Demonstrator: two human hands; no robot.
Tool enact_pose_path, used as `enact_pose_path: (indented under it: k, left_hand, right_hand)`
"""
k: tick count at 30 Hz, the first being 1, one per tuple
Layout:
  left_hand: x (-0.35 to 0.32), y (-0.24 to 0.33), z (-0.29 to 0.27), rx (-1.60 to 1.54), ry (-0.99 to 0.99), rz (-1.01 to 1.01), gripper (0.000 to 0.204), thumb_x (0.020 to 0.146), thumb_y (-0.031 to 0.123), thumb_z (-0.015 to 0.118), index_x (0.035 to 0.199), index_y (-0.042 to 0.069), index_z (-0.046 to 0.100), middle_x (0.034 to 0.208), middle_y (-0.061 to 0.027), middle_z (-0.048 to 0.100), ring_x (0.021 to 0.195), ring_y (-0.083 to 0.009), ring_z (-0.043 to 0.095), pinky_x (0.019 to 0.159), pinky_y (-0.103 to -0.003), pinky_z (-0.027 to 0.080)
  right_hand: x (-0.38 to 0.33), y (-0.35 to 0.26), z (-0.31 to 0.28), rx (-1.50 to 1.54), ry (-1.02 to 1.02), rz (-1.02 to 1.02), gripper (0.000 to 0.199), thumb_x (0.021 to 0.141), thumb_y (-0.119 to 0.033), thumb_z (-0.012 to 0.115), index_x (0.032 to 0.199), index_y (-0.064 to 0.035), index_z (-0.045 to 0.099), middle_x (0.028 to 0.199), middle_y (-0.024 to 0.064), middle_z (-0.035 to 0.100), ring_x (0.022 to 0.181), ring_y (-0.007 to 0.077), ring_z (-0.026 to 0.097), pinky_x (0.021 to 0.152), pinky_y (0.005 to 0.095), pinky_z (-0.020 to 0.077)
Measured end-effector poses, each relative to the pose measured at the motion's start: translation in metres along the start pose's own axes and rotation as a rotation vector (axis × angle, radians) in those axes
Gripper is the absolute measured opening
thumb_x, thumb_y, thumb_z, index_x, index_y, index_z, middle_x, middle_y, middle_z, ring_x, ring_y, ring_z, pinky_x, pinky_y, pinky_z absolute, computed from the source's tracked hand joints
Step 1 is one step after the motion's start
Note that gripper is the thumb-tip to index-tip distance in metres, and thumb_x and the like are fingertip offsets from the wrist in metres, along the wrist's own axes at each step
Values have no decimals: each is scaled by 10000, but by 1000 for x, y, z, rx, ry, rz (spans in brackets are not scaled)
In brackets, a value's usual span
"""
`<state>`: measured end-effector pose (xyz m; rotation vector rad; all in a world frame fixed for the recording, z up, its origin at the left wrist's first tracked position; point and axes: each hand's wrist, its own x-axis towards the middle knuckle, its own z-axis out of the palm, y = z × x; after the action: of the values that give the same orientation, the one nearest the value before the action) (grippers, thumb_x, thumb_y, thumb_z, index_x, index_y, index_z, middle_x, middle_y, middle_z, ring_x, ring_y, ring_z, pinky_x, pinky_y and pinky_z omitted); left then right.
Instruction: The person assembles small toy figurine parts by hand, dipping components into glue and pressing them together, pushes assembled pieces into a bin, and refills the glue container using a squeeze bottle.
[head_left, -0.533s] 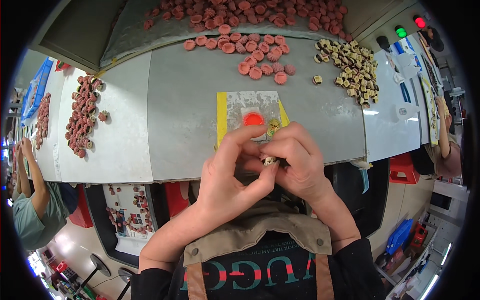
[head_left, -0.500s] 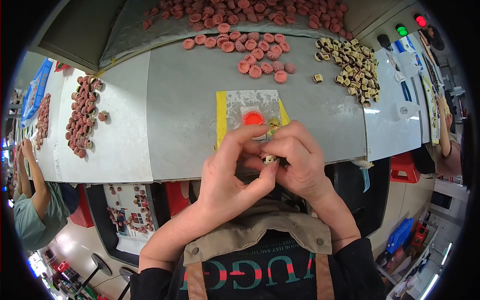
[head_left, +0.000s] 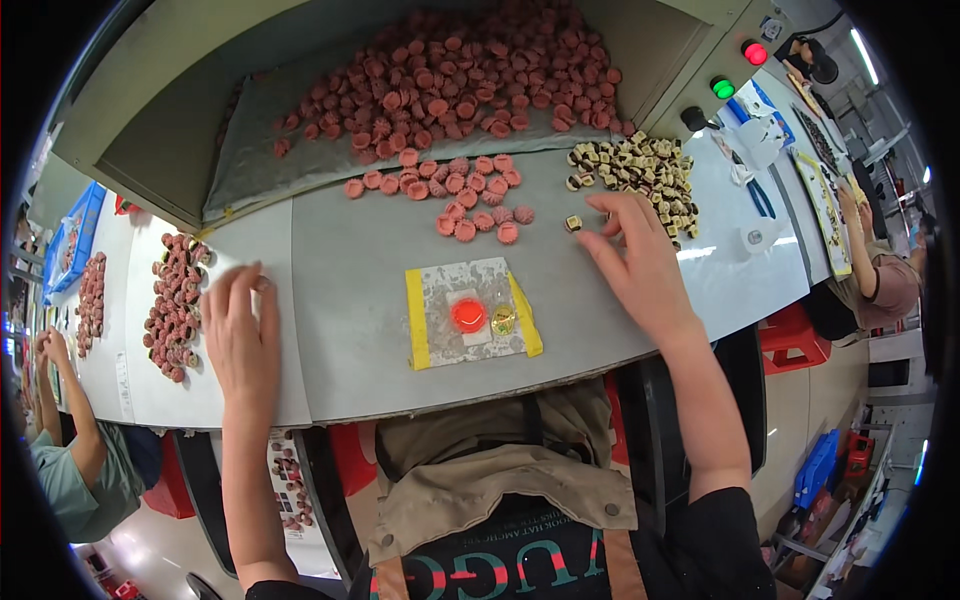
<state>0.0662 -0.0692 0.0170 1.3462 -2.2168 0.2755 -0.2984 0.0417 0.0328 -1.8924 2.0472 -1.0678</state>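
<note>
My left hand [head_left: 240, 335] is at the left, just right of a pile of assembled pink pieces [head_left: 175, 310] on the white board. Its fingers are bent, with a small dark bit at the thumb and fingertips; what it is, I cannot make out. My right hand [head_left: 640, 270] reaches forward on the right, thumb and fingers apart. Just beyond its fingertips lies a single cream-and-dark square-topped piece [head_left: 573, 223], apart from the heap of similar pieces [head_left: 640, 175]. Between my hands sits a worn pad [head_left: 455, 280] with yellow tape edges, bearing a red disc [head_left: 468, 315] and a yellowish round piece [head_left: 502, 320].
Pink fluted cups [head_left: 465, 195] lie scattered beyond the pad, with a larger heap [head_left: 440, 90] under the hood. Red and green lamps [head_left: 723, 88] are on the hood's right post. Co-workers' arms show at left [head_left: 75, 400] and right [head_left: 860, 220]. A red stool [head_left: 795, 345] stands at right.
My hands have parted from the small piece they worked above the pad. The left went to the pink pile, the right toward the cream-and-dark pieces. The view has shifted too.
</note>
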Motion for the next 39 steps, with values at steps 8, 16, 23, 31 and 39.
enact_pose_path:
  k: [8,16,23,31,39]
  left_hand:
    - [51,90,21,-899,-379,49,266,871,159,646,1126,90,613,1066,-105,585,926,-257,616,769,-343,504]
    - [47,96,54,-808,-326,190,130,872,169,649,964,79,628,973,-66,566,847,-267,597,719,-378,488]
    - [42,81,36,-813,-306,73,141,884,116,648,1002,40,636,984,-71,556,779,-178,584,674,-287,475]
    - [13,78,3,-1372,-386,-488,312,951,111,567,1245,5,565,1099,-25,590,943,-104,592,812,-234,468]
    - [-19,68,-2,-1898,-341,-871,367,965,102,558,1311,-12,509,1101,-31,589,942,-102,605,831,-217,491]
  right_hand:
    - [9,3,-1,-135,-110,-281,127,863,-4,593,986,-22,621,937,107,588,847,305,592,742,369,484]
    - [-4,-4,-8,-127,-226,-206,189,906,-16,539,1086,-32,596,1016,135,568,904,295,599,804,368,483]
    - [-26,-18,-21,47,-373,10,188,896,-39,578,1081,-29,604,1047,110,577,917,267,601,796,351,493]
    - [-43,-21,2,199,-218,33,251,825,-32,681,1073,-41,639,1009,77,616,864,213,605,742,317,503]
    - [-39,-9,13,-62,-85,-195,220,826,-8,667,1042,-46,659,993,92,653,920,262,604,808,334,484]
